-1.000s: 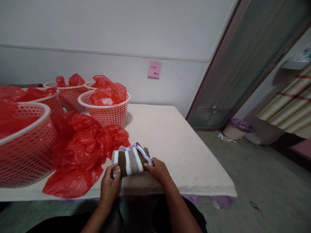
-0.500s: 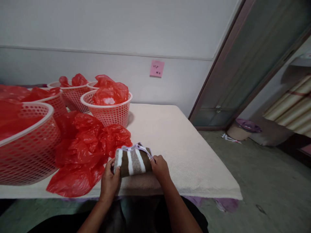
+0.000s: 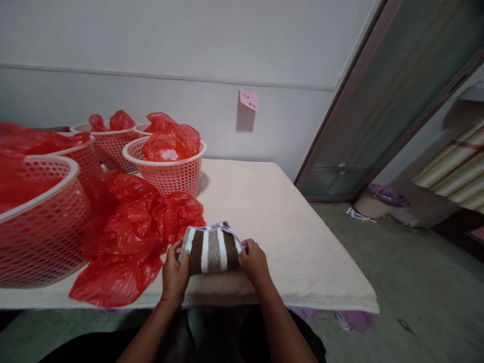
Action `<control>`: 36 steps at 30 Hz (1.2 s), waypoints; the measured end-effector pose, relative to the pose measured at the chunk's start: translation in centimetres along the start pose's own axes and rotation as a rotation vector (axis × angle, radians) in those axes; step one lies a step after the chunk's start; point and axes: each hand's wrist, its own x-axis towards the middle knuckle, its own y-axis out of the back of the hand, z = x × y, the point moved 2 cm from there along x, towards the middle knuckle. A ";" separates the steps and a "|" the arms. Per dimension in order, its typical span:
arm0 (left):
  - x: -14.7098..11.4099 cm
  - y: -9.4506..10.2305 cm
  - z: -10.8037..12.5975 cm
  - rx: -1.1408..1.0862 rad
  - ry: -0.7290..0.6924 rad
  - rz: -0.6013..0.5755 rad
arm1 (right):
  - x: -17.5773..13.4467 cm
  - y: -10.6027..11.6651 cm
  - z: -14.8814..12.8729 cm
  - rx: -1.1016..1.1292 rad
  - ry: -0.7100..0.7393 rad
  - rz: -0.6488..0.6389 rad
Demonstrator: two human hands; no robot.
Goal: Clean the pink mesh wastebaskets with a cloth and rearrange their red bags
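Observation:
A folded towel with brown, grey and white stripes and a lilac edge lies near the front edge of a table covered in cream cloth. My left hand grips its left end and my right hand grips its right end. A crumpled red plastic bag lies right beside the towel on its left, touching it.
Several pink perforated baskets with red bags stand at the left: a big one in front, one behind the loose bag. A pink note sticks to the wall. Right of the table are a glass door and bare floor.
Both hands have stayed on the towel's ends and turned it a little, so its striped face shows squarer. The view has shifted slightly.

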 end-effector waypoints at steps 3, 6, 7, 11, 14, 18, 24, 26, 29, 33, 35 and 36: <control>-0.4 0.0 0.2 0.036 -0.013 0.028 | -0.3 0.8 -1.3 0.076 0.086 0.100; -0.6 -0.2 0.4 0.041 -0.035 0.034 | -1.2 0.6 -3.0 0.219 0.369 0.155; -0.6 -0.2 0.4 0.038 -0.042 0.034 | -1.6 0.2 -3.5 0.252 0.474 0.144; -0.6 -0.3 0.0 0.026 -0.048 0.048 | -1.9 -2.5 -4.3 0.145 0.663 0.022; -0.6 -0.4 -0.1 0.016 -0.056 0.063 | -1.1 -3.9 -3.9 -0.036 0.541 -0.043; -0.7 -0.7 -0.1 0.010 -0.063 0.071 | -0.3 -4.3 -3.3 -0.255 0.315 -0.068; -1.0 -1.2 -0.2 -0.016 -0.094 0.061 | -1.1 -5.9 -2.6 -0.422 0.328 0.057; -1.1 -1.3 -0.3 -0.026 -0.101 0.053 | -1.3 -6.5 -2.2 -0.436 0.356 0.102; -1.2 -1.4 -0.3 -0.045 -0.106 0.045 | -1.3 -7.1 -1.6 -0.432 0.380 0.134; -1.3 -1.4 0.0 -0.089 -0.106 0.038 | -0.9 -7.2 -1.0 -0.414 0.410 0.141; -1.3 -1.3 0.2 -0.111 -0.099 0.038 | -0.7 -7.3 -0.7 -0.392 0.415 0.138; -1.3 -1.3 0.2 -0.121 -0.095 0.038 | -0.6 -7.3 -0.6 -0.379 0.412 0.135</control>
